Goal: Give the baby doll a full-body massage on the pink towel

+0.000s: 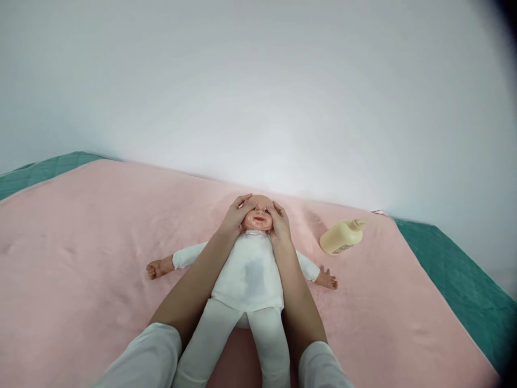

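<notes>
Cupping the head (259, 220) of a baby doll (242, 277) from both sides, the two bare hands are placed just below the middle of the view. The left hand (234, 216) takes the nine o'clock side of the head and the right hand (281, 221) the three o'clock side. The fingers of each are curved around it, with the thumbs resting on the brow above the eyes; how firmly they press, I cannot tell. The doll lies on its back on a pink blanket (100, 242), legs toward six o'clock, dressed in white, with a greyish patch on the belly. Measured from its head, one of its hands reaches out to eight o'clock, the other between four and five. Between three and four o'clock, near the right hand but apart from it, is a pale yellow pump bottle (339, 238), its nozzle pointing toward two. A green quilted cover (456, 275) shows past the blanket's edges near four and between nine and ten o'clock. A pale wall (258, 97) fills twelve o'clock.
</notes>
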A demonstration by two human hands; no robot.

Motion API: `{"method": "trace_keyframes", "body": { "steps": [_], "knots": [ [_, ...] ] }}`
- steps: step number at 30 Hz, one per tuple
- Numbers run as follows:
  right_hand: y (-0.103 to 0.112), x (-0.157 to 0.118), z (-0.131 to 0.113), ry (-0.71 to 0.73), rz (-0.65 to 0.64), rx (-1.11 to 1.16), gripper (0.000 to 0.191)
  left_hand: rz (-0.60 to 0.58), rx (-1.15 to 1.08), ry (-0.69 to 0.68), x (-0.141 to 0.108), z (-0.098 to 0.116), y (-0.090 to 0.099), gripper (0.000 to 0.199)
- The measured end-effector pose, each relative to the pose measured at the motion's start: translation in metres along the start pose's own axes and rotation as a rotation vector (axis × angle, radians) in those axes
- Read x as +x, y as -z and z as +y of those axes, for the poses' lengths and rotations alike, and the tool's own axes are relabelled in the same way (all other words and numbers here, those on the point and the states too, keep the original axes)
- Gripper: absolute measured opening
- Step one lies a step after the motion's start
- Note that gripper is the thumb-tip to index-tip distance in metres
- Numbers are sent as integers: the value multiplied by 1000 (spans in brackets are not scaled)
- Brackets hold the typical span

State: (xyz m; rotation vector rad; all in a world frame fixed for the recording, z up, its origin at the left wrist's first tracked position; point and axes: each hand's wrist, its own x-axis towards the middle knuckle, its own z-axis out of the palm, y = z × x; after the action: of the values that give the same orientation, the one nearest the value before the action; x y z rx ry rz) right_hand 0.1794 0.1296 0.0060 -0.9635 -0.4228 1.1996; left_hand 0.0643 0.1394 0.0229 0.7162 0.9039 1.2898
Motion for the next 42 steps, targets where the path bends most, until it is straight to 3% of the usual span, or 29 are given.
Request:
{"method": "trace_keyframes", "body": {
  "steps": [10, 21, 24, 28, 34, 42],
  "knots": [
    [3, 1, 0, -42, -54, 96, 39, -27, -65, 68, -2, 7, 3, 39],
    [3, 4, -3, -154, 25, 180, 37, -9, -156, 159, 5, 7, 6, 33],
    [3, 3, -3, -133, -15, 193, 32, -11, -134, 111, 5, 6, 6, 29],
    [3, 0, -3, -95, -111, 127, 36, -29, -32, 40, 0, 3, 3, 41],
    [1, -3, -2, -25, -62, 50, 44, -13, 80, -25, -5, 0, 0, 50],
    [1, -2, 1, -4, -23, 42, 46, -47, 73, -36, -2, -1, 4, 46]
  ]
}}
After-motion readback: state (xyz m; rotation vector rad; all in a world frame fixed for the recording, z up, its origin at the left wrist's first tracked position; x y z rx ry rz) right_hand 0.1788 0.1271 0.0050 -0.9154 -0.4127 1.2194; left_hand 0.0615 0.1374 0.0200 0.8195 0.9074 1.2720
